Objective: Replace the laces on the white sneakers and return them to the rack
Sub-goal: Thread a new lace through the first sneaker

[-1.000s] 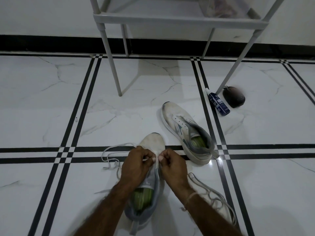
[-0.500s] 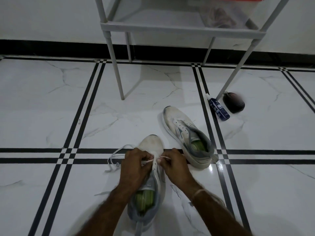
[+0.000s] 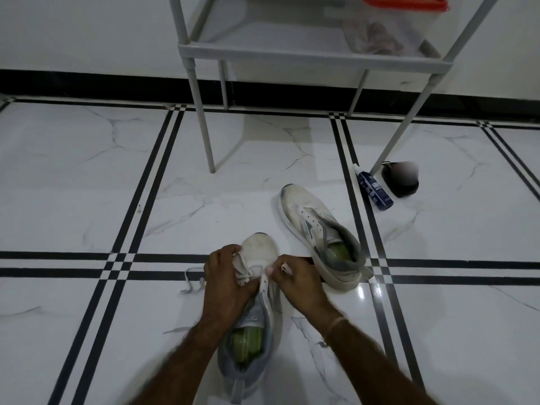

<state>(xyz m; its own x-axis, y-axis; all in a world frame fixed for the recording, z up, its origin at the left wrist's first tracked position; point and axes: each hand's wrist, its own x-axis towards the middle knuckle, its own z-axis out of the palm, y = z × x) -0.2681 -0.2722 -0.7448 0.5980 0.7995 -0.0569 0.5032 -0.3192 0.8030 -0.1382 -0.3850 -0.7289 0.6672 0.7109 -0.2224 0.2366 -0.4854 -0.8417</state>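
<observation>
The near sneaker (image 3: 260, 247) lies on the white marble floor (image 3: 87, 185) directly in front of the person, toe pointing away and its green insole showing in the grey-lined opening. Both hands work at its front eyelets. The left hand (image 3: 225, 277) is curled over the left side of the tongue, its fingers closed round the white lace (image 3: 191, 281), whose loose length trails out to the left across the black tile stripes. The right hand (image 3: 299, 283) sits just beside it on the other side of the shoe, thumb and fingertips pinched together on a short piece of the same lace, which crosses the lowest eyelets between the two hands.

The second sneaker (image 3: 304, 214) lies near, further off and to the right, angled with its toe up-left; its eyelets show no lace. Behind both shoes stands the grey rack (image 3: 292, 55), its legs on the floor. A clear container (image 3: 380, 30) with a red lid rests on its lowest shelf. By the right front leg a blue spray bottle (image 3: 374, 187) lies on its side, just beside a dark rounded object (image 3: 399, 182) that is too blurred to identify
</observation>
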